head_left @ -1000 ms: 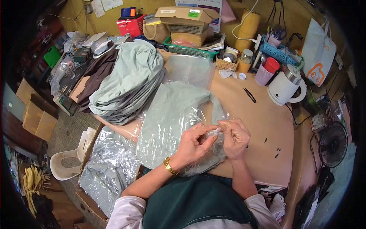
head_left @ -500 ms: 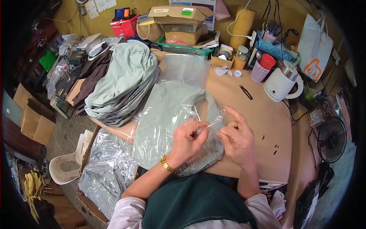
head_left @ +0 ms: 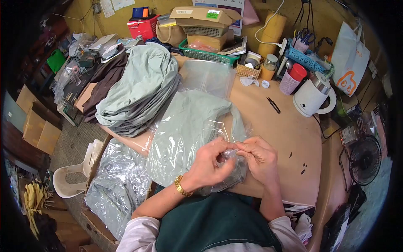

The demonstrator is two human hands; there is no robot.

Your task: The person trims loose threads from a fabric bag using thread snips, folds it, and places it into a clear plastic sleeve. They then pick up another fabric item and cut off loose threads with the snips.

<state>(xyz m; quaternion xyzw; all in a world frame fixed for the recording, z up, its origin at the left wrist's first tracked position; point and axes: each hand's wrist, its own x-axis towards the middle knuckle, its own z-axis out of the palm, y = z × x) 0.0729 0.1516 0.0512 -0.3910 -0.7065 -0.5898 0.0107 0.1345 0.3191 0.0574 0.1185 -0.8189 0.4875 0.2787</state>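
Note:
A pale grey-green garment [head_left: 184, 113] lies folded inside a clear plastic bag [head_left: 168, 157] on the table in front of me. Over the bag's near right part, my left hand [head_left: 210, 164] has its fingers curled on the film, the thumb slightly apart from the index finger. My right hand [head_left: 259, 158] pinches a bit of the same film between thumb and fingertips. The fingertips of both hands meet there, and the exact edge they grip is hard to make out.
Left of the bag is a pile of similar garments [head_left: 138, 84], with flat clear bags [head_left: 208, 77] behind. A carton of bagged garments [head_left: 119, 185] stands lower left near a white chair [head_left: 77, 176]. Thread snips [head_left: 273, 105] and a white kettle [head_left: 311, 95] are at right.
My right hand has closed from a raised index finger into a pinch. Both hands have come together at the film, and the view has shifted slightly.

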